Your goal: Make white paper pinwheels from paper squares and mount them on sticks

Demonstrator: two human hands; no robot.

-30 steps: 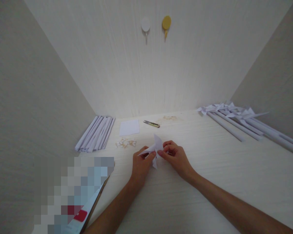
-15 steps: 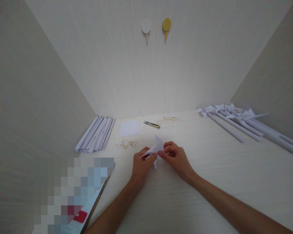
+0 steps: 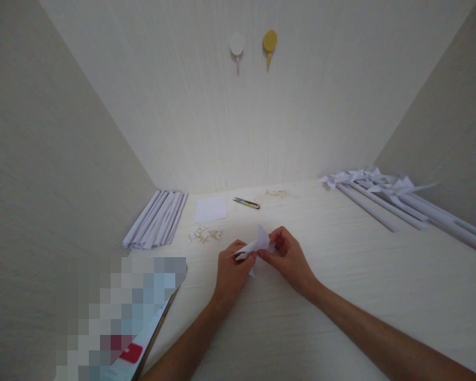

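Observation:
Between my two hands is a white paper pinwheel (image 3: 258, 243), its blades partly folded over and curling upward. My left hand (image 3: 234, 267) pinches it from the left, thumb near the middle. From the right, my right hand (image 3: 287, 255) grips the paper with thumb and fingers close to the centre. My fingers cover part of the folds. Beyond the hands lie thread snips (image 3: 246, 203) with pointed blades. A square sheet of white paper (image 3: 210, 209) rests to their left, and a small pile of cotton swab pieces (image 3: 205, 234) sits in front of it.
Several rolled paper sticks (image 3: 156, 219) lie side by side at the left wall. Several pinwheels on paper sticks (image 3: 396, 190) are heaped at the right. Small brownish bits (image 3: 276, 193) lie near the back wall. A partly blurred flat item (image 3: 143, 338) stands at the lower left.
The upright blade of the pinwheel has tipped over to the right, toward the centre. My right hand has shifted slightly with it; my left hand keeps its hold.

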